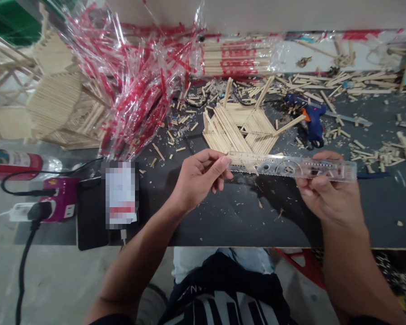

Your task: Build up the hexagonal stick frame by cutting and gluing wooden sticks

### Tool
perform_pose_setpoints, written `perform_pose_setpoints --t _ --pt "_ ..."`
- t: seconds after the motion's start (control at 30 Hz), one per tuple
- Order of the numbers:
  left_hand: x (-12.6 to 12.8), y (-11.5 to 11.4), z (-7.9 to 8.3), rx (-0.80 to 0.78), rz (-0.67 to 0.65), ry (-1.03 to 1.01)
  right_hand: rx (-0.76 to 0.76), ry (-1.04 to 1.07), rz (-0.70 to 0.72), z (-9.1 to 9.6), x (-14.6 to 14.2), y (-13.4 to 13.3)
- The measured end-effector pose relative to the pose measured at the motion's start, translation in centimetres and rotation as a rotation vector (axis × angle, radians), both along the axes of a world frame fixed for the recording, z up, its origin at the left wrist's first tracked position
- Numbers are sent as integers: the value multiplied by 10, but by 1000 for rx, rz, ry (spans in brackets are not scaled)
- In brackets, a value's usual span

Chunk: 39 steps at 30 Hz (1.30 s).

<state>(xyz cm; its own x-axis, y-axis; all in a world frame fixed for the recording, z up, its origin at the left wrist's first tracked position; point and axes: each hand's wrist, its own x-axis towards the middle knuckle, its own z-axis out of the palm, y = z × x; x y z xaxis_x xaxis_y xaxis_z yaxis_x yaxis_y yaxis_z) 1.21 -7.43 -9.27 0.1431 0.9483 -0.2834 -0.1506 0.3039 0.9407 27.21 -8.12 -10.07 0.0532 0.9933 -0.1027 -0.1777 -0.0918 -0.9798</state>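
Note:
I hold a clear plastic ruler (291,167) level above the dark tabletop (230,216). My left hand (198,178) pinches its left end between thumb and fingers. My right hand (325,194) is closed round the ruler's right part from below. Just beyond the ruler lies a flat hexagonal panel of glued wooden sticks (240,128), with a few loose sticks leaning on it.
A blue glue gun (311,119) lies behind the panel at the right. Cut stick pieces litter the back right. Red-and-clear wrappers (135,85) pile at the back left beside stick-built frames (54,99). A phone (120,194) and a purple power strip (59,198) sit at left.

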Motion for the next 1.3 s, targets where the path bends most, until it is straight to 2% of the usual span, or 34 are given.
perform_pose_setpoints --t 0.27,0.53,0.83,1.03,1.3 --pt "-2 0 -4 29 -15 -54 16 24 25 -2 2 -1" --pt "-3 0 -10 51 5 -95 72 44 92 -13 7 -2" --pt "-2 2 -3 58 23 -67 -38 41 47 -7 2 1" --pt "-3 3 -5 56 43 -43 -12 129 65 -10 3 1" --pt "-3 3 -3 51 54 -22 3 109 77 -12 3 1"
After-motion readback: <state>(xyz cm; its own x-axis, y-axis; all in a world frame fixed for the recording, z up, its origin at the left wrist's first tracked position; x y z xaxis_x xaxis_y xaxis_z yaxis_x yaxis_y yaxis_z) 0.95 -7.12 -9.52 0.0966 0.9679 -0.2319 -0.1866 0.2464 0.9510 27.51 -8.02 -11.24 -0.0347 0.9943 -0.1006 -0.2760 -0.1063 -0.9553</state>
